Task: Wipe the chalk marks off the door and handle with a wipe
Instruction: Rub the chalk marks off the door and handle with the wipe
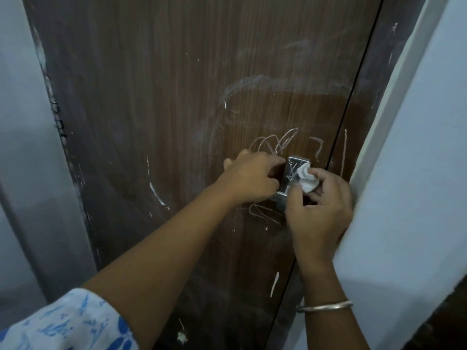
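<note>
Against chalk-scribbled handle, crumpled white wipe w/ right hand fingers clamped; left hand fingers curled.

Brown wood-grain door is showing white chalk marks; silver handle; white wipe; blue-patterned white sleeve.

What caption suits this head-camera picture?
Right hand presses a crumpled wipe to the chalk-marked handle plate; left hand steadies the door.
</note>
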{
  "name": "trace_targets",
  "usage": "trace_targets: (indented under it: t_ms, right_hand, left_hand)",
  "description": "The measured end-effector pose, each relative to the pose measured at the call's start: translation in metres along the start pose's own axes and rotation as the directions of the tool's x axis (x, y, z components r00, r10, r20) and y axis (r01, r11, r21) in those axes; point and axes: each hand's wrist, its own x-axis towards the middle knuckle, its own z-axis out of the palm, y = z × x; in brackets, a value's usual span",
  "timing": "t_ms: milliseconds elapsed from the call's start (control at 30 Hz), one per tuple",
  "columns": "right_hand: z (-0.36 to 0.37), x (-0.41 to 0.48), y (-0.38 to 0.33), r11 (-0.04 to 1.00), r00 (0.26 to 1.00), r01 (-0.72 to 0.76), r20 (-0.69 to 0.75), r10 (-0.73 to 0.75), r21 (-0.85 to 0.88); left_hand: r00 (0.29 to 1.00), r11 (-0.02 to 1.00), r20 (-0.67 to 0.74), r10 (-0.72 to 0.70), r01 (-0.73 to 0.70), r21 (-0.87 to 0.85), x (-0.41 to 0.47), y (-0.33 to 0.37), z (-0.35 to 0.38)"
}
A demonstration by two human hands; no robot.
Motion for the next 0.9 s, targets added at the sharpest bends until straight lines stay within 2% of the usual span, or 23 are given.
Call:
trace_targets:
  t_ms: [67,233,333,467,667,733,833,900]
  right_hand:
    - [0.004,0.007,0.001,0.999,1.000,0.010,-0.004,-0.011,-0.041]
    - [0.011,0.022,0.004,0.962,0.982,0.187,0.034,-0.184,-0.198]
    - [0.015,0.020,0.007,0.926,0.963,0.269,0.086,-0.256,-0.264]
    - [0.020,0.019,0.010,0.945,0.978,0.208,0.044,-0.203,-0.253]
    - [0.037,0.025,0.005,0.871,0.909,0.414,0.163,-0.382,-0.264]
    - [0.034,0.023,0.008,0.872,0.914,0.404,0.162,-0.372,-0.277]
    - [0.026,0.017,0.013,0.910,0.957,0.290,0.078,-0.279,-0.297]
    - [0.026,0.017,0.012,0.909,0.956,0.293,0.066,-0.286,-0.298]
  left_hand:
    - [1.000,1.000,0.005,0.015,-0.016,0.022,-0.002,0.003,0.002]
    - [0.998,0.995,-0.054,0.031,-0.026,0.097,-0.002,0.002,0.005]
    - [0.998,0.996,-0.060,0.021,-0.016,0.086,-0.003,0.003,0.007]
    - [1.000,0.994,-0.006,0.004,-0.003,0.106,-0.006,0.004,0.009]
    - [0.998,0.992,-0.006,-0.056,0.057,0.115,-0.008,0.001,0.009]
    - [0.998,0.994,-0.014,-0.059,0.060,0.087,-0.009,-0.002,0.009]
    - [0.999,0.996,-0.020,-0.040,0.041,0.075,-0.010,-0.007,0.009]
    - [0.999,0.996,-0.025,-0.034,0.036,0.080,-0.010,-0.008,0.009]
